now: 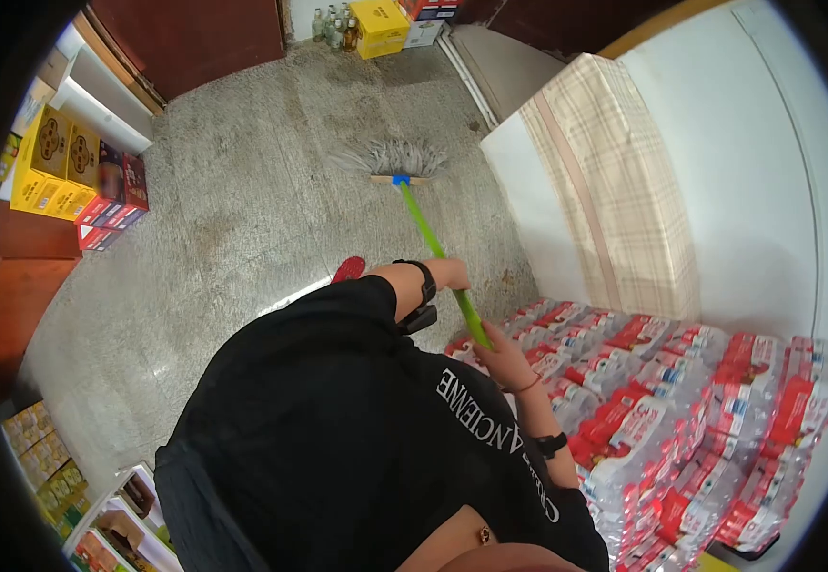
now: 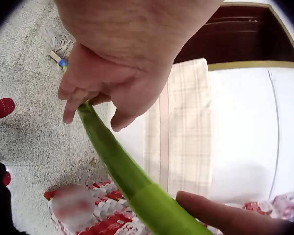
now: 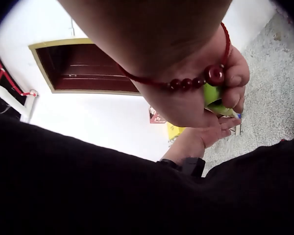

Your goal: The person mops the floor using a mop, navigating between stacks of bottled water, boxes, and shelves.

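A mop lies across the floor view, with a grey string head point(image 1: 395, 157), a blue clamp point(image 1: 401, 180) and a green handle point(image 1: 421, 221). Partway along the handle, my left hand point(image 1: 447, 275) holds it, its fingers bent around the green shaft in the left wrist view. My right hand point(image 1: 507, 360), wearing a red beaded bracelet point(image 3: 186, 84), grips the upper end of the handle nearer the body. In the right wrist view its fingers curl over the green end, and the left hand point(image 3: 201, 138) shows beyond it. The mop's strings spread flat on the grey floor.
Shrink-wrapped bottle packs point(image 1: 624, 419) are stacked at the right. A plaid cloth cover point(image 1: 614, 181) hangs over a white box-like piece beside the mop. Yellow boxes point(image 1: 57, 167) stand at left; glass bottles point(image 1: 335, 29) and another yellow box point(image 1: 380, 27) stand at the far wall.
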Demonstrator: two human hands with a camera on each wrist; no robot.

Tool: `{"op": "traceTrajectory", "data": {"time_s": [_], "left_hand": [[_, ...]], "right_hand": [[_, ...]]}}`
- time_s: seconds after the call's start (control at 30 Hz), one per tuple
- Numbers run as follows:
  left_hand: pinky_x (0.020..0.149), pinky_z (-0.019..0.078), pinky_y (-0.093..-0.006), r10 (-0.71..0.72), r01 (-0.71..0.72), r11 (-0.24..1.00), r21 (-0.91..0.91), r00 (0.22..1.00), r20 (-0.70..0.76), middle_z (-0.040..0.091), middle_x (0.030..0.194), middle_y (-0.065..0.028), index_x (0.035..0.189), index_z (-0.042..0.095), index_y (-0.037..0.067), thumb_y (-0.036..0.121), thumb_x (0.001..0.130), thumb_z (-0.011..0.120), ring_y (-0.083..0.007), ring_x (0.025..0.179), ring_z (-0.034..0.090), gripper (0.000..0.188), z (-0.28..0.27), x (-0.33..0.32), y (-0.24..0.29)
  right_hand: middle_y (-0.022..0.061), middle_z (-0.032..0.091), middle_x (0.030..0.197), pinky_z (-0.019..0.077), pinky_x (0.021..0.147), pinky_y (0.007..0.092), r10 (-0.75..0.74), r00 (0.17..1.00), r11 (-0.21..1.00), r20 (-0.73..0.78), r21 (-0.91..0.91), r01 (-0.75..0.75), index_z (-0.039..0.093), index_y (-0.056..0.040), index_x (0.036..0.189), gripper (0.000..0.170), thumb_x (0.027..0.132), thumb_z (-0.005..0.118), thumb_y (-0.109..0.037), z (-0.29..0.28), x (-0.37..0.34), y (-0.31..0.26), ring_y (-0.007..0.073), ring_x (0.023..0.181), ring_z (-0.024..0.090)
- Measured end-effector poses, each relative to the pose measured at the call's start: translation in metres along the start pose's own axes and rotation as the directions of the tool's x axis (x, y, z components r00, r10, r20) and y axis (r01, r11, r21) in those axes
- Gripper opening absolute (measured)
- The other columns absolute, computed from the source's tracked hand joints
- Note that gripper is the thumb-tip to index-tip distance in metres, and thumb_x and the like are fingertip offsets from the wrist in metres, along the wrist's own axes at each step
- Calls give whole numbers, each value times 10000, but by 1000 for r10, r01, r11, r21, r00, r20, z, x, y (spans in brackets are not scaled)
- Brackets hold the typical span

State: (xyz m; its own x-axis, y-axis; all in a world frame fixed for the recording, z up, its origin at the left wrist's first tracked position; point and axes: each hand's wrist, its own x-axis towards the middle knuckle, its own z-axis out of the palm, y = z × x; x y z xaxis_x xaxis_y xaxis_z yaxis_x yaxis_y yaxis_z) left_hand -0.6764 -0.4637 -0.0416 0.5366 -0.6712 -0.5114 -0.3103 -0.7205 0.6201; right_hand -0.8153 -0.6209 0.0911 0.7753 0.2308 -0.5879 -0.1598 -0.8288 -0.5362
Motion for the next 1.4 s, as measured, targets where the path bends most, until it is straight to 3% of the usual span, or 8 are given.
{"op": "traceTrajectory", "data": {"time_s": [0.07, 0.5, 0.57, 0.77, 1.1, 1.17, 1.3, 1.4], "left_hand": [[569, 471, -388, -153, 172, 961, -215, 983, 103, 619, 814, -161, 885, 634, -2, 320, 787, 499, -261, 628, 619, 363, 20, -4, 31], [579, 483, -383, -77, 127, 975, -184, 963, 259, 598, 969, -149, 1017, 592, 8, 438, 733, 552, -271, 661, 625, 516, 68, 20, 84], [537, 473, -387, 191, -180, 982, -65, 939, 287, 602, 894, -152, 989, 599, -1, 440, 755, 546, -266, 617, 612, 502, 115, 104, 30], [493, 446, -392, -76, 96, 986, -135, 986, 150, 598, 722, -142, 855, 643, 43, 375, 805, 534, -273, 529, 563, 353, 1, 46, 53], [703, 461, -405, 174, -157, 976, 148, 978, -113, 624, 855, -164, 850, 646, 4, 236, 802, 488, -323, 794, 599, 285, -125, 160, -102], [696, 468, -409, -217, 179, 952, -247, 967, -136, 622, 848, -171, 868, 637, 0, 188, 798, 475, -323, 806, 602, 258, -155, 172, -129], [677, 473, -411, -144, 140, 990, -35, 956, -256, 618, 843, -185, 883, 625, -12, 216, 794, 487, -323, 799, 605, 281, -229, 179, -162], [669, 477, -411, -404, 320, 872, -371, 898, -176, 615, 834, -195, 882, 617, -25, 255, 799, 488, -321, 781, 606, 319, -272, 185, -178]], "right_hand": [[220, 590, 855, 464, 635, 336, 54, 998, 998, 12, 7, -55, 336, -70, 1289, 572, 796, 537, -279, -7, -42, -8, 278, 712, 609], [250, 587, 875, 453, 728, 407, -99, 987, 993, -128, -83, 89, 422, -124, 1239, 532, 754, 576, -282, -13, -114, 30, 380, 832, 581], [249, 587, 876, 454, 730, 408, -59, 991, 995, -117, -90, 49, 424, -121, 1238, 538, 747, 582, -275, -28, -108, 14, 382, 833, 579], [247, 586, 881, 457, 729, 412, 30, 998, 990, -54, -138, -38, 434, -106, 1228, 532, 741, 584, -261, -64, -45, -11, 381, 831, 576], [237, 586, 899, 452, 731, 432, -45, 989, 994, -137, -107, 30, 409, -80, 1236, 528, 765, 543, -277, -120, 173, -54, 396, 823, 568], [239, 582, 913, 447, 739, 439, -18, 996, 992, -88, -129, 7, 386, -78, 1247, 542, 767, 536, -280, -136, 222, -78, 399, 835, 563], [238, 593, 820, 466, 651, 411, -184, 970, 967, -157, -206, 150, 351, -79, 1282, 593, 766, 545, -296, -151, 318, -88, 364, 735, 596], [217, 596, 782, 477, 594, 389, -85, 993, 991, -76, -112, 76, 342, -77, 1289, 591, 772, 534, -291, -169, 362, -104, 319, 626, 602]]}}
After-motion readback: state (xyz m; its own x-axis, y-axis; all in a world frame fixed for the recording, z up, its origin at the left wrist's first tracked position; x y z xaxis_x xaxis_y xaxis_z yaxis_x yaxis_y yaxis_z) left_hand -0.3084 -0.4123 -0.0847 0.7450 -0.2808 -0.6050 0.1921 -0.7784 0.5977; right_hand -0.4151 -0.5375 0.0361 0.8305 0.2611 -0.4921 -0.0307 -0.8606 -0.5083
